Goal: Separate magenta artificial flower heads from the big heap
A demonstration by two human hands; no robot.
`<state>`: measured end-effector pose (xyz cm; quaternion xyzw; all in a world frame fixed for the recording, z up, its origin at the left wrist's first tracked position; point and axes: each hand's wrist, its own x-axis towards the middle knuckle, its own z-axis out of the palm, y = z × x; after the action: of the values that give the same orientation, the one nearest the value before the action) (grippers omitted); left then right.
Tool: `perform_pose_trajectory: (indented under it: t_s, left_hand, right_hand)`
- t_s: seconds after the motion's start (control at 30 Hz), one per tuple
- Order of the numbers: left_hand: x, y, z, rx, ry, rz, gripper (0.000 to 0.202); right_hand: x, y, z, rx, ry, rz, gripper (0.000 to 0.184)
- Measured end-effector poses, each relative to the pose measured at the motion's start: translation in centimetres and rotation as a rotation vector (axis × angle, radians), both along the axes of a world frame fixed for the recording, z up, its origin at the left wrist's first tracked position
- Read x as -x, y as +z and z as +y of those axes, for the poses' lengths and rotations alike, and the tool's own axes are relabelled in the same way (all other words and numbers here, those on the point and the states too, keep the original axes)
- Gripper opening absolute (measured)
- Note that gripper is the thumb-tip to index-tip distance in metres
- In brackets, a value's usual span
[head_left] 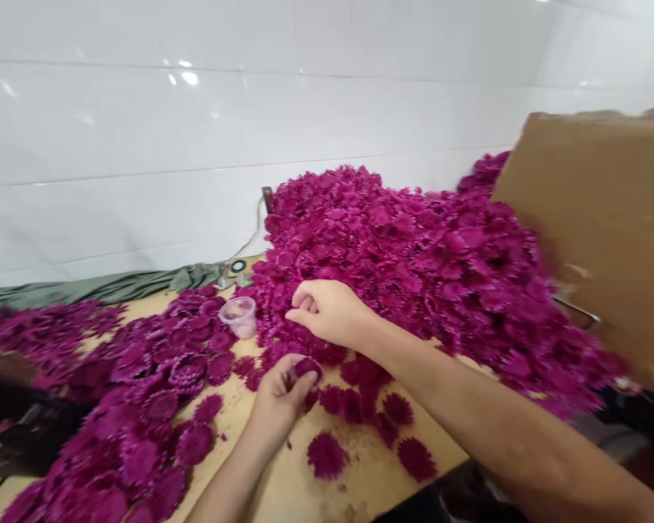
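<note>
My left hand [280,396] is low in the middle of the view, fingers curled round a magenta fabric flower [307,367] held just above the wooden table [283,479]. My right hand [327,311] hovers a little above it, fingers pinched together at the near edge of a big heap of the same flowers [414,254]; what it pinches is hidden. Loose single flowers [327,455] lie on the table below both hands. A small clear plastic cup [239,316] sits left of my right hand.
A flatter spread of flowers [142,407] covers the table's left side. A brown cardboard box [604,225] stands at the right. Green cloth [114,287] lies along the white tiled wall [196,145]. A dark object [16,428] sits at the left edge.
</note>
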<state>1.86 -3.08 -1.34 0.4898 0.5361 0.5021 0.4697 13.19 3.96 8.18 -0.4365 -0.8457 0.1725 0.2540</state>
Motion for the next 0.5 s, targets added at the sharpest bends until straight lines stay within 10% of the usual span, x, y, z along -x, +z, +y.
perform_pose_trajectory:
  t_s: [0.3, 0.5]
  left_hand:
    - [-0.1, -3.5, -1.1, 0.056, -0.082, 0.158, 0.009]
    - [0.4, -3.5, -1.7, 0.076, -0.229, 0.296, 0.019]
  right_hand:
    - [16.0, -0.5, 7.8, -0.072, 0.075, -0.556, 0.058]
    - [18.5, -4.4, 9.5, 0.066, 0.123, -0.771, 0.031]
